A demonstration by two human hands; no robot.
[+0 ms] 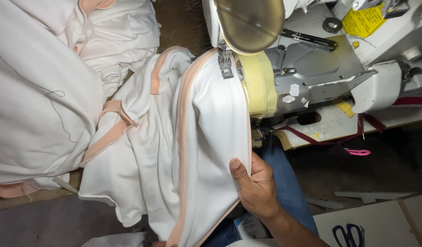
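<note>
A white garment piece with a peach zipper strip lies under the presser foot of a sewing machine. My right hand grips the right edge of this white fabric near its lower part, thumb on top. The cloth drapes from the machine's arm, which is wrapped in yellow tape, down toward my lap. My left hand is hidden, out of view.
A pile of white garments with peach trim lies at the left. Blue jeans show under my hand. Blue-handled scissors rest on a white board at bottom right. A pink clip lies below the machine.
</note>
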